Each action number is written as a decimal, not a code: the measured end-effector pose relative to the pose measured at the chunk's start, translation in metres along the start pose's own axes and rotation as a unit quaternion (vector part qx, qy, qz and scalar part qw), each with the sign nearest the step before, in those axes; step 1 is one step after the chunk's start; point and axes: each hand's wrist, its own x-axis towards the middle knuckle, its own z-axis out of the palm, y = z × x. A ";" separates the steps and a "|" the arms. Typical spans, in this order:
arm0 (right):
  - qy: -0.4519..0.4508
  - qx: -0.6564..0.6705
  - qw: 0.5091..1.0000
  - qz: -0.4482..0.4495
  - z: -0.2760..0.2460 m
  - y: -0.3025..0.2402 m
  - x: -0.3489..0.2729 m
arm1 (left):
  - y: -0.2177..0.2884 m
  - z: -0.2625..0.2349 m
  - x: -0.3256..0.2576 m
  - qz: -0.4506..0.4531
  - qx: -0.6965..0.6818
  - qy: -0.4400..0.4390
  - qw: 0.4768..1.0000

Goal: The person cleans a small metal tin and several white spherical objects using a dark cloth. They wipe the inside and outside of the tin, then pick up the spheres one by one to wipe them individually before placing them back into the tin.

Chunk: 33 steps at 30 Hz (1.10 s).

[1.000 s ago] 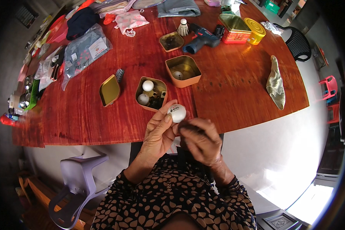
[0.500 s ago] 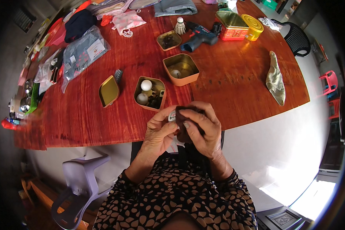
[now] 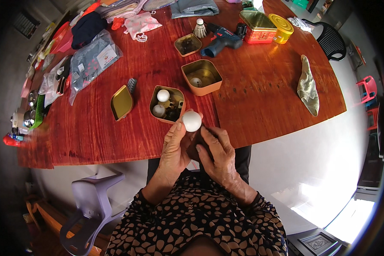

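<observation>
My left hand (image 3: pixel 175 143) grips a white table tennis ball (image 3: pixel 192 121) between thumb and fingers, near the table's front edge. Just beside it, my right hand (image 3: pixel 219 153) is closed on a dark brown cloth (image 3: pixel 196 147), which hangs below the ball. Beyond my left hand stands an open tin box (image 3: pixel 179 117) with two white balls (image 3: pixel 162 95) and small dark and yellowish bits inside. A second open tin (image 3: pixel 202 90), orange outside and gold inside, contains one white ball (image 3: pixel 196 82).
A gold lid (image 3: pixel 122 102) lies at the left by a grey patterned piece (image 3: pixel 132 84). Farther back are a shallow tin (image 3: pixel 187 45), a shuttlecock (image 3: pixel 200 29), a power drill (image 3: pixel 222 41) and a red tin (image 3: pixel 259 27). A pale crumpled cloth (image 3: pixel 307 87) lies right.
The ball has come out of the brown cloth's folds and sits higher in my left fingers, its plain side showing. My right hand has moved slightly down with the cloth.
</observation>
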 end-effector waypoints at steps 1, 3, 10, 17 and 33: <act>-0.004 0.015 1.000 -0.001 -0.003 0.001 0.001 | 0.002 0.002 0.000 -0.012 -0.011 0.007 1.000; -0.015 0.051 0.999 -0.006 -0.015 -0.001 0.006 | 0.003 0.000 0.002 -0.021 -0.028 0.000 0.999; 0.061 -0.048 0.994 -0.082 -0.009 0.004 0.029 | -0.003 0.006 0.000 -0.009 -0.032 -0.056 0.998; 0.033 -0.169 0.971 -0.166 0.004 0.014 0.003 | -0.003 -0.001 0.000 -0.037 -0.064 -0.034 0.997; 0.036 0.042 0.998 -0.029 -0.020 0.009 0.027 | -0.002 0.005 -0.005 -0.006 0.034 -0.094 0.995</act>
